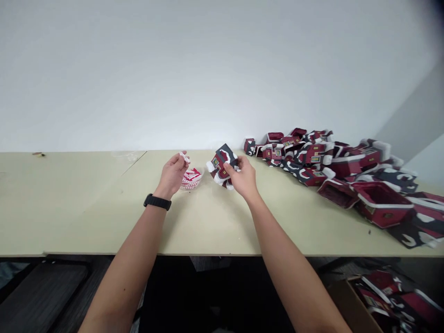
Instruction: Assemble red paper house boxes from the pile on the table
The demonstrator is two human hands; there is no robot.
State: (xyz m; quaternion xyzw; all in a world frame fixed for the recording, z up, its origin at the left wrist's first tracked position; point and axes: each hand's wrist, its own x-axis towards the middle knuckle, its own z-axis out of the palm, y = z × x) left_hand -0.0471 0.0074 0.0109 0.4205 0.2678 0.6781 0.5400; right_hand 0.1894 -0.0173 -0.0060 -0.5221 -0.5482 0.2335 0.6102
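Observation:
My right hand (244, 175) grips a small model house (219, 163) with dark red walls, a dark roof and white snow-like trim, and holds it tilted above the table. My left hand (173, 175), a black band on its wrist, pinches a small white piece (185, 158) whose kind I cannot make out. Just beside and partly behind that hand stands a clear bowl (202, 173) of red-and-white striped pieces (190, 181). The two hands are apart, with the bowl roughly between them.
A heap of similar red houses (312, 155) spreads over the right side of the pale table (215, 226). Below the table at the right, a cardboard box (347, 303) holds more. Clear plastic (132, 157) and a small brownish scrap (39, 154) lie near the wall (173, 74).

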